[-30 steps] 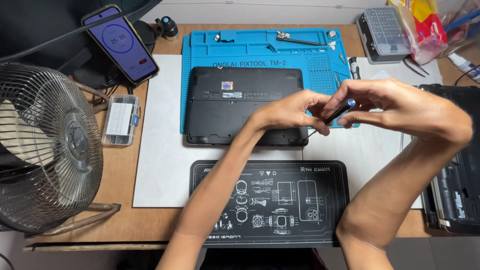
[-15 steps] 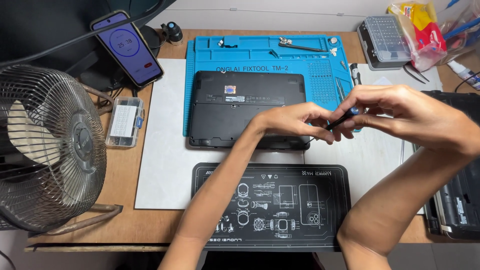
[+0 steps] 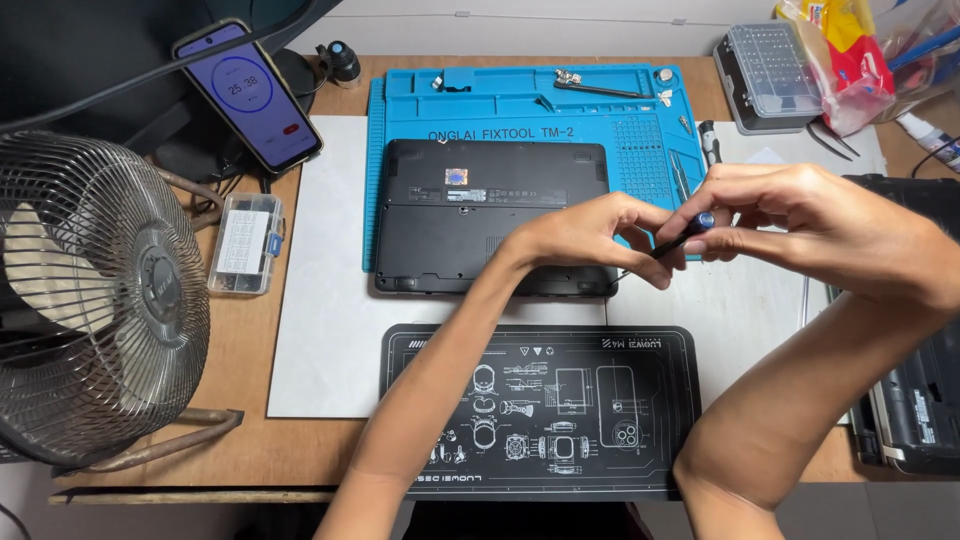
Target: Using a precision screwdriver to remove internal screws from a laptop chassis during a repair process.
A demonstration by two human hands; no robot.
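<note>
Centrally, both hands meet above the right end of a black laptop (image 3: 495,215) that lies closed and underside up on a blue repair mat (image 3: 520,100) toward the far edge of the wooden table (image 3: 310,455). The right hand (image 3: 790,215) pinches the blue-capped top of a slim black screwdriver (image 3: 680,238) between thumb and fingertips, fingers closed on it. The left hand (image 3: 590,232) curls around the lower shaft of the same tool, fingers drawn together at its tip; whether the tip touches the laptop cannot be told. The screwdriver slants from upper right to lower left, just beside the laptop's near right corner.

Under the mat and laptop lies a white sheet (image 3: 320,330). A black printed mat (image 3: 545,410) with white diagrams sits at the near edge, partly covered by both forearms. At the left edge stands a metal-cage fan (image 3: 85,300); just beside it lies a small clear parts box (image 3: 245,245). A phone (image 3: 248,95) with a lit timer screen leans near the far left corner. A grey bit case (image 3: 768,75) rests at the far right corner, and a second dark device (image 3: 915,400) lies along the right edge.
</note>
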